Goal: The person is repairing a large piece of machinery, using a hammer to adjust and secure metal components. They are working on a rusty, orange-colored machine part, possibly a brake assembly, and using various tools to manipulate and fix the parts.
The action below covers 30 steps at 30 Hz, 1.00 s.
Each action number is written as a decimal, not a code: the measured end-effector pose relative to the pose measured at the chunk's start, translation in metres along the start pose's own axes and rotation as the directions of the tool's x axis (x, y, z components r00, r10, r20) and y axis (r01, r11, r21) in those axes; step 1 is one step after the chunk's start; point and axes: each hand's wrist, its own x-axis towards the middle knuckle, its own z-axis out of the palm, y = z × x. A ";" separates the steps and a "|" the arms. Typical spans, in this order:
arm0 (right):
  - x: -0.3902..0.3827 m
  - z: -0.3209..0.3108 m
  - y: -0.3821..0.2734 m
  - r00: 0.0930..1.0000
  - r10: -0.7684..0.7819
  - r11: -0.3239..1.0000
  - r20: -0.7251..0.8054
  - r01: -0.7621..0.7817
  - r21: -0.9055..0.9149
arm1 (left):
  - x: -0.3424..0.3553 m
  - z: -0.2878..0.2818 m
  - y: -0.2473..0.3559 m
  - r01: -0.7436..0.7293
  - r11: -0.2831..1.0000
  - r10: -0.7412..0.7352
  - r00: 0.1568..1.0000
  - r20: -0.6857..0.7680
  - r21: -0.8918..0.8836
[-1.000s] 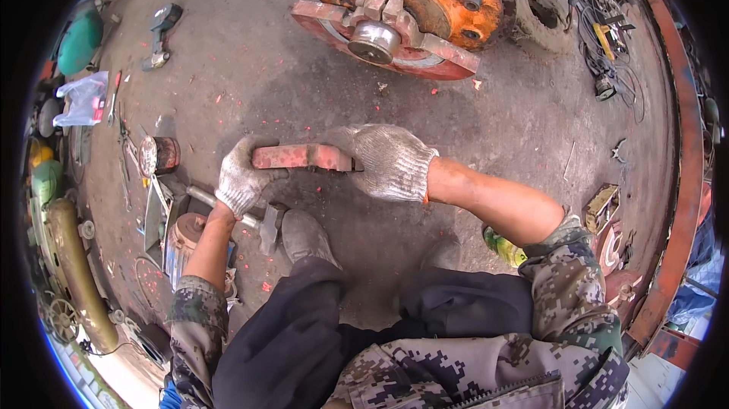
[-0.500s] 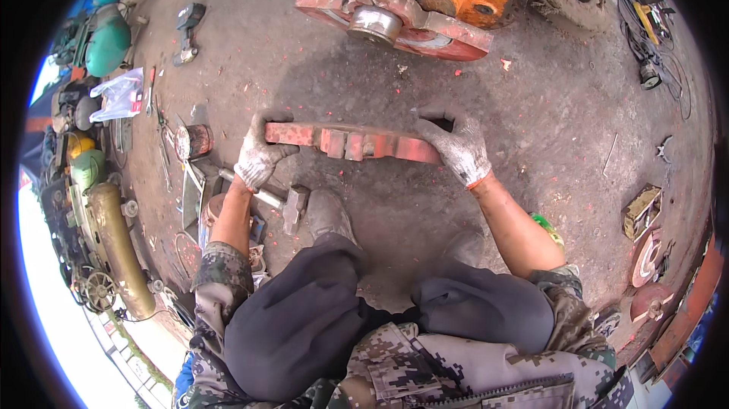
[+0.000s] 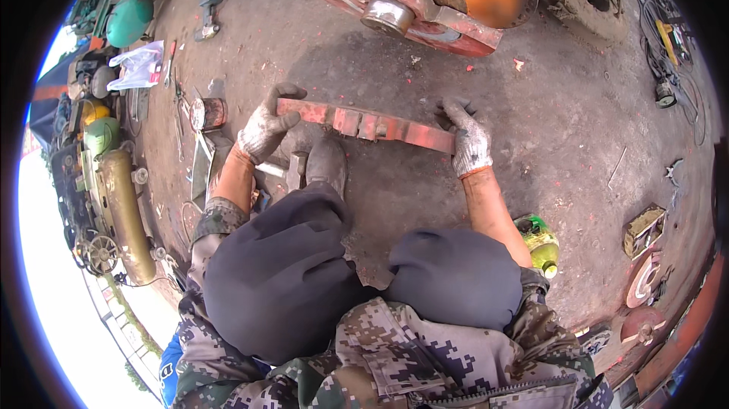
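The left hand (image 3: pixel 263 132) is clamped on one end of the red notched bar (image 3: pixel 368 125), the right hand (image 3: pixel 472 142) on the other; left of the bar sits a red-smeared can (image 3: pixel 208 114), contents unclear; farther left, a plastic bag (image 3: pixel 139 66); right of the bar, a bottle (image 3: pixel 540 246) showing yellow-green; farther right, a box (image 3: pixel 635 243), contents unclear.

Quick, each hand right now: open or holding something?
Left hand: holding the left end of the red metal part.
Right hand: holding its right end.
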 end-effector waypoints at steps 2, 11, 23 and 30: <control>0.000 -0.005 0.003 1.000 0.012 1.000 -0.025 -0.011 0.020 | 0.005 0.007 -0.016 -0.049 0.964 0.054 0.998 0.011 -0.262; -0.005 -0.012 0.008 0.999 0.036 0.999 -0.002 -0.036 -0.032 | 0.041 0.021 -0.065 -0.289 0.956 0.286 0.890 -0.356 0.045; -0.052 0.000 0.032 0.983 0.169 0.898 -0.070 -0.124 0.421 | 0.075 0.022 -0.026 -0.498 0.664 0.655 0.748 -0.111 0.558; -0.036 0.018 0.010 0.976 0.169 0.918 -0.136 -0.106 0.383 | 0.073 0.016 -0.044 -0.335 0.822 0.488 0.831 -0.267 0.460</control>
